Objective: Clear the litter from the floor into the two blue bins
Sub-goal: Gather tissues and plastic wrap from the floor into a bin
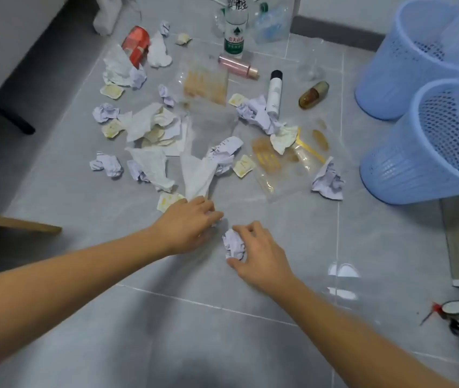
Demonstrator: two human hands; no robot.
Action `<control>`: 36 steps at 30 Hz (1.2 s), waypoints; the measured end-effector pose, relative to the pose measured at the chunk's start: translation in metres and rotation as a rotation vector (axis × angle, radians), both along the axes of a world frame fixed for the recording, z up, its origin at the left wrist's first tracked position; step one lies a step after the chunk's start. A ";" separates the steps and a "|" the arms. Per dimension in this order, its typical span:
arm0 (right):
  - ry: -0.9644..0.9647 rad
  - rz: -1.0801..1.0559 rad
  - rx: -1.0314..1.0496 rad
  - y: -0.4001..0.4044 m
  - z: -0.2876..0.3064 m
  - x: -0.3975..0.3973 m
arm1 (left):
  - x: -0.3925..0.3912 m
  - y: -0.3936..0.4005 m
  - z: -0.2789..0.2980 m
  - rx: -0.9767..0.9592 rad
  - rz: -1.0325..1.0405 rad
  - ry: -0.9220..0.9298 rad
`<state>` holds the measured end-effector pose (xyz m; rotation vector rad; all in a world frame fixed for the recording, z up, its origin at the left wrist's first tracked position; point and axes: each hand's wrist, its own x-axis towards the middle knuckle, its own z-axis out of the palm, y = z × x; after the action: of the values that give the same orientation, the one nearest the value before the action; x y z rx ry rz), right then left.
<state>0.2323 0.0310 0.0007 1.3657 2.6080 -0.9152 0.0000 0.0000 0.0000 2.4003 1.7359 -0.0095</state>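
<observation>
Litter [194, 121] sprawls between bins [432, 141] and both hands: right hand [261, 256] grips paper ball [233, 246], left hand [187, 224] pinches scrap.

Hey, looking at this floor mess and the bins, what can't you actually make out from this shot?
Head view only:
- Left hand: its fingers cover something white; too little shows to tell what or whether it is gripped.
- Far blue bin and near blue bin: cut off by the right edge; contents not visible.
- Green-labelled bottle: top cut off by the upper edge, print unreadable.
- Dark tool, bottom right: blurred and cropped.
</observation>
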 end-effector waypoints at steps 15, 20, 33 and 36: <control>0.172 -0.100 0.116 0.030 -0.005 0.019 | 0.015 0.020 0.005 -0.062 0.070 0.107; 0.270 -0.214 0.266 0.089 0.058 0.063 | 0.049 0.075 0.069 0.080 0.077 -0.155; 0.226 -0.622 0.579 0.239 0.201 0.247 | 0.267 0.286 0.204 0.240 -0.060 -0.441; 0.195 -0.688 0.562 0.256 0.196 0.272 | 0.305 0.318 0.207 0.246 -0.025 -0.451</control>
<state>0.5041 0.2870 0.1966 2.5284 2.6699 -0.3405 0.3052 0.3178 0.2072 2.3376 1.5642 0.7219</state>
